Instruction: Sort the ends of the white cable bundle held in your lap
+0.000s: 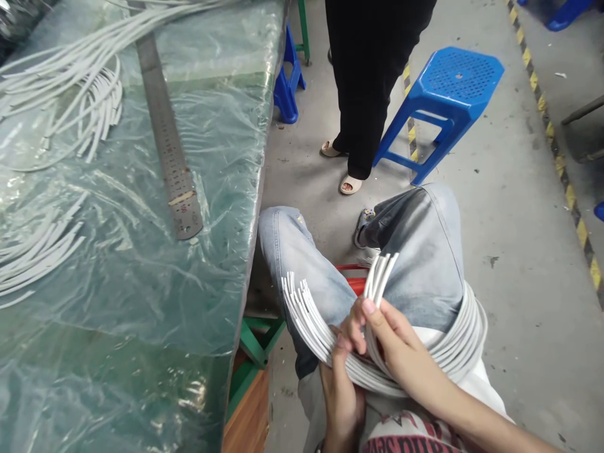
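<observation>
A bundle of white cables [315, 329] lies across my lap, its cut ends fanned out over my left thigh and the rest looping round to the right. My left hand [343, 377] is closed around this bundle near the middle. A few cables [377, 280] stand apart from the others, their ends pointing up. My right hand [389, 330] pinches these few between thumb and fingers, just to the right of my left hand. Parts of the bundle are hidden behind both hands and my right forearm.
On my left is a table [198, 302] covered in clear plastic over green. A steel ruler [167, 135] and more white cables [101, 47] lie on it. Ahead stand a person in black trousers [365, 82] and a blue stool [453, 82]. Yellow-black tape [552, 138] marks the floor.
</observation>
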The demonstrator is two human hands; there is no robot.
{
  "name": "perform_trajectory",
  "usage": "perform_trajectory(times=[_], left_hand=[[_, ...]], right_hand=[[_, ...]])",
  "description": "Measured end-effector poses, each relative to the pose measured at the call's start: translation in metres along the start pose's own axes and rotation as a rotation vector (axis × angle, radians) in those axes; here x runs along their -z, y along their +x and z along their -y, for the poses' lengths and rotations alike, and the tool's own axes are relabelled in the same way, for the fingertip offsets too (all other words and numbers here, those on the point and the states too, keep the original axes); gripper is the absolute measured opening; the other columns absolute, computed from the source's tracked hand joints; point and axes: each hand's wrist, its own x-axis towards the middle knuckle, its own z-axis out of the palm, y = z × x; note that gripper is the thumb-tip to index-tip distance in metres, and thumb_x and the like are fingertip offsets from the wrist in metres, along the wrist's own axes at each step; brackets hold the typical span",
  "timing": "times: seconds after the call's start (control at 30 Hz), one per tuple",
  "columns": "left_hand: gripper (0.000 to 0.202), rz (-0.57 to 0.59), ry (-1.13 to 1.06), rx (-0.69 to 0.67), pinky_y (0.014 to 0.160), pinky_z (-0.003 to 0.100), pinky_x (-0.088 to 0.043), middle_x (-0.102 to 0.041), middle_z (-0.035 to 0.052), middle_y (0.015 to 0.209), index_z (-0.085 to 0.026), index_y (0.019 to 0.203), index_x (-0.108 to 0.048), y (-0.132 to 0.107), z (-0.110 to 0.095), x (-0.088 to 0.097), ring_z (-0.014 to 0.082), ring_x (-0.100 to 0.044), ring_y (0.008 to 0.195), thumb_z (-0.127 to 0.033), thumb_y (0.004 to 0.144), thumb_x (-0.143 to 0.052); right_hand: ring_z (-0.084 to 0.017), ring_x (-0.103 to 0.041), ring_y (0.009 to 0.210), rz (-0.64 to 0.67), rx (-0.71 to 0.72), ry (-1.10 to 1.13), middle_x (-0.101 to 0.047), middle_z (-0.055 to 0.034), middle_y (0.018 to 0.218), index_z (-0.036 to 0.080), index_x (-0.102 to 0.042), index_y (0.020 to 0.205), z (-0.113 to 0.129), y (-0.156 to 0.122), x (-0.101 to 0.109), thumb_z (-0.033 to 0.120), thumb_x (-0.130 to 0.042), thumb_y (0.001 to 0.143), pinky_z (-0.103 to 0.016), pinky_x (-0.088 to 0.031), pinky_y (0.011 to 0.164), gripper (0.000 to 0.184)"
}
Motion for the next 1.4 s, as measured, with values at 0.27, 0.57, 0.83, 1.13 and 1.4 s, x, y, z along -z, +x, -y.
perform_trajectory(times=[0.27, 0.57, 0.83, 1.13, 1.4], left_hand=[[0.033, 0.214, -0.217, -0.014, 0.040, 0.022, -0.042, -0.038, -0.0098, 0.036, -0.020, 0.065, -0.051, -0.004, 0.002, -0.009, 0.0093, -0.038, 0.029, -0.041, 0.078, -0.073], [0.034, 0.226, -0.023, -0.002, 0.054, 0.032, -0.052, -0.045, -0.0025, 0.038, -0.018, 0.070, -0.069, -0.016, -0.003, -0.006, 0.0182, -0.054, 0.042, -0.052, 0.076, -0.072], [0.047, 0.382, 0.026, 0.072, 0.051, 0.034, -0.046, -0.045, 0.0002, 0.040, -0.020, 0.049, -0.057, -0.016, -0.012, -0.006, 0.0171, -0.049, 0.040, -0.057, 0.077, -0.068], [0.041, 0.459, -0.020, -0.027, 0.054, 0.028, -0.049, -0.057, 0.0026, 0.045, -0.016, 0.061, -0.064, -0.010, -0.008, -0.001, 0.0175, -0.060, 0.046, -0.050, 0.085, -0.064], [0.039, 0.328, 0.124, -0.011, 0.064, 0.032, -0.054, -0.066, 0.0059, 0.053, -0.015, 0.073, -0.066, -0.012, -0.004, -0.001, 0.0255, -0.069, 0.063, -0.054, 0.078, -0.069]], right_hand=[[-0.003, -0.019, 0.040, -0.058, -0.088, -0.022, -0.027, 0.0095, 0.053, 0.019, -0.045, 0.074, 0.043, 0.009, 0.025, 0.060, -0.060, 0.086, -0.015, -0.017, 0.035, 0.045], [-0.017, -0.057, 0.035, 0.200, -0.521, -0.170, -0.055, 0.0038, 0.046, 0.019, -0.041, 0.092, 0.013, 0.015, 0.004, 0.062, -0.067, 0.075, -0.017, -0.042, 0.026, 0.053], [-0.014, -0.056, 0.035, 0.232, -0.495, -0.211, -0.057, 0.0034, 0.049, 0.018, -0.044, 0.090, 0.019, 0.016, 0.011, 0.054, -0.065, 0.080, -0.016, -0.044, 0.029, 0.042], [-0.007, -0.044, 0.030, 0.268, -0.345, -0.090, -0.044, 0.0095, 0.043, 0.019, -0.047, 0.076, 0.031, 0.015, 0.016, 0.035, -0.064, 0.085, -0.012, -0.027, 0.028, 0.025], [-0.003, -0.016, 0.036, 0.018, -0.189, -0.109, -0.026, 0.0128, 0.043, 0.019, -0.049, 0.082, 0.034, 0.015, 0.013, 0.046, -0.068, 0.083, -0.011, -0.019, 0.030, 0.033]])
